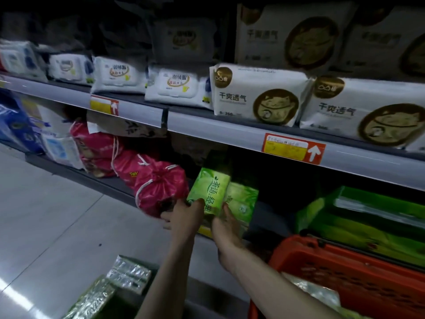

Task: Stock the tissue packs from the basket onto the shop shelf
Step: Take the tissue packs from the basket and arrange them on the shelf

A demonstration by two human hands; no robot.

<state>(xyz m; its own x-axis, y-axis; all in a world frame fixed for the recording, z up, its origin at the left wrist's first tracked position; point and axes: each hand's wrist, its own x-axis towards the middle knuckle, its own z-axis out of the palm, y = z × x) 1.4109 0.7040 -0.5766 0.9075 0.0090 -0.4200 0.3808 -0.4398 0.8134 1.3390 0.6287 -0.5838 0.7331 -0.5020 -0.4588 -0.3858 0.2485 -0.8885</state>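
— What sits closest?
— Shiny foil-wrapped green bundles (pixel 124 279) low on the left. On the right is the red basket (pixel 345 277), with large green packs (pixel 372 224) lying across its far side.

— And the hands?
— Two bare forearms reach forward between those. The left hand (pixel 184 217) grips the bottom edge of a green tissue pack (pixel 209 189). Its thumb is on the printed face and its other fingers (pixel 169 218) are curled close together, down beside the pack's lower corner. The right hand (pixel 226 229) holds a second green pack (pixel 242 199), which touches the first on its right. The thumb lies on the front, but the rest of that hand's fingers are hidden underneath, so I cannot tell how far they curl.

— Where exactly are the two packs?
— Upright and leaning slightly, at the front lip of the lower shelf (pixel 108 180), in the dark gap just right of the pink drawstring bags (pixel 158 187). I cannot tell whether they rest on the shelf board.

— Farther back?
— The upper shelf rail (pixel 218 130) carries a red-and-yellow price tag (pixel 294 148) with a white arrow. Above it stand white packs with a gold cat emblem (pixel 257 95), and left of those are white wipe packs (pixel 174 86)
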